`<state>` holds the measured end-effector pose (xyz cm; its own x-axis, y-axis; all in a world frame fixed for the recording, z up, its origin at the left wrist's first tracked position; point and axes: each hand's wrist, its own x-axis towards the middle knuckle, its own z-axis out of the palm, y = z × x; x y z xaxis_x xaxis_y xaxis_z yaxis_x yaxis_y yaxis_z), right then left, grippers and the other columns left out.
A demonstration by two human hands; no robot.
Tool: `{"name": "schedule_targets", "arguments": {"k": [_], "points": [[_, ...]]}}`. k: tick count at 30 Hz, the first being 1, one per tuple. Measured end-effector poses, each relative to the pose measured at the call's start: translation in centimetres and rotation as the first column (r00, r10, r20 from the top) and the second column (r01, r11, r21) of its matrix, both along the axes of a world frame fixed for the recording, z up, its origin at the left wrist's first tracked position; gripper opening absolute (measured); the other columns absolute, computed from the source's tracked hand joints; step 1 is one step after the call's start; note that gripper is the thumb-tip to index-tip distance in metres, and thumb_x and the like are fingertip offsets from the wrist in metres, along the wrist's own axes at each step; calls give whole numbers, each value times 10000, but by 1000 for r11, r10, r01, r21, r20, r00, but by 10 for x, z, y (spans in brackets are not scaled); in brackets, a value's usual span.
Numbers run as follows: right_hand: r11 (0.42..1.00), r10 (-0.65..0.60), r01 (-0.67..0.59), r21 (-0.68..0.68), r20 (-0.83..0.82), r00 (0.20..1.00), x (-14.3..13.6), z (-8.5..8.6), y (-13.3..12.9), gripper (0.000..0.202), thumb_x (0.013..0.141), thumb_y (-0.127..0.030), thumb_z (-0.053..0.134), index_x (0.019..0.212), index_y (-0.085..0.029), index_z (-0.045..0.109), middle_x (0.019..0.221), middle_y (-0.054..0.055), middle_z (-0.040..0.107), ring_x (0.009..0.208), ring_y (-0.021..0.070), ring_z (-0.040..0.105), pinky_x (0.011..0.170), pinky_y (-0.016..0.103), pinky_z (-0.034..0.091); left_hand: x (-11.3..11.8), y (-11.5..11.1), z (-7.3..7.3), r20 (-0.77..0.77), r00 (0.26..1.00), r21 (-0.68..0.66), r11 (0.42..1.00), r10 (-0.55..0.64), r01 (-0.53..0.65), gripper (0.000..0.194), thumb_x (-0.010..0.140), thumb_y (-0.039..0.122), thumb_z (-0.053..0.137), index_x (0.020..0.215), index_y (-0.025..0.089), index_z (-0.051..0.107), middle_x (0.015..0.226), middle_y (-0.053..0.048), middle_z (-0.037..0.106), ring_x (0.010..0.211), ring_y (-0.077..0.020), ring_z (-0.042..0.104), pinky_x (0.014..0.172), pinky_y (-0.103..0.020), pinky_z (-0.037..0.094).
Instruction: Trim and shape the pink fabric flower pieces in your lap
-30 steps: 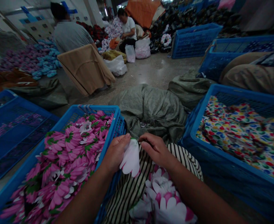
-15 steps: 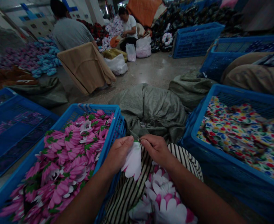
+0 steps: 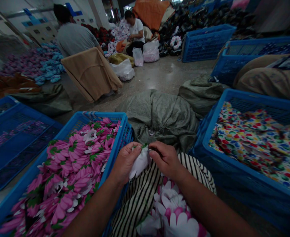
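Between my hands, above the striped cloth over my lap, is a white fabric flower piece with scalloped petals and a green edge at its top. My left hand pinches its left side between thumb and fingers. At the upper right edge of the piece, my right hand has its thumb and fingertips pressed together; whether they grip the fabric or something small is too dark to tell. More white and pink petal pieces lie piled on my lap, below my right forearm.
To the left stands a blue crate full of pink and green flower pieces. On the right, another blue crate holds colourful dotted fabric. A grey-green sack lies ahead. Two people sit farther back, one near a cloth-draped chair.
The white flower piece has been lifted and bunched, its petals now higher and partly folded. A green edge shows more at its top. My right fingers have shifted slightly.
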<state>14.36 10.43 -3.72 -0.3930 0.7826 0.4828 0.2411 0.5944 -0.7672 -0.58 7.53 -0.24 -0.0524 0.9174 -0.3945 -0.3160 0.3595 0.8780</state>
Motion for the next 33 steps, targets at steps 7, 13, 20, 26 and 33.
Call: {"name": "schedule_targets", "arguments": {"k": [7, 13, 20, 26, 33], "points": [[984, -87, 57, 170, 169, 982, 0, 3, -1, 218, 872, -324, 439, 869, -162, 586, 652, 27, 564, 589, 143, 514, 567, 254, 359, 3, -1, 6, -78, 996, 10, 999, -32, 33, 273, 640, 379, 687, 690, 157, 536, 492, 72, 514, 413, -57, 429, 423, -172, 312], [973, -111, 67, 220, 191, 975, -1, 1, -2, 232, 876, -332, 438, 898, -158, 590, 670, 38, 584, 616, 154, 538, 583, 260, 371, 2, -4, 5, -60, 997, 0, 999, -41, 41, 277, 628, 386, 691, 674, 158, 541, 511, 63, 524, 430, -65, 439, 440, -184, 325], [979, -95, 58, 198, 186, 978, -1, 3, -2, 247, 886, -310, 411, 894, -153, 601, 656, 38, 581, 600, 150, 535, 572, 255, 371, 1, -5, 6, -103, 992, 12, 997, -71, 72, 281, 646, 394, 675, 675, 158, 527, 493, 65, 499, 417, -63, 413, 425, -182, 305], [982, -75, 42, 183, 178, 981, 0, 2, -2, 246, 889, -297, 409, 879, -154, 609, 671, 44, 592, 616, 149, 552, 585, 252, 377, -1, -5, 5, -199, 974, 27, 993, -106, 113, 264, 690, 399, 638, 670, 159, 530, 507, 61, 500, 441, -64, 414, 441, -180, 306], [978, -90, 50, 205, 194, 977, 1, 1, -2, 245, 882, -279, 423, 811, -159, 625, 618, 33, 588, 576, 150, 546, 555, 261, 378, -2, -5, 5, -186, 978, 14, 995, -98, 103, 254, 683, 384, 647, 671, 158, 532, 502, 64, 502, 428, -61, 409, 429, -173, 300]]}}
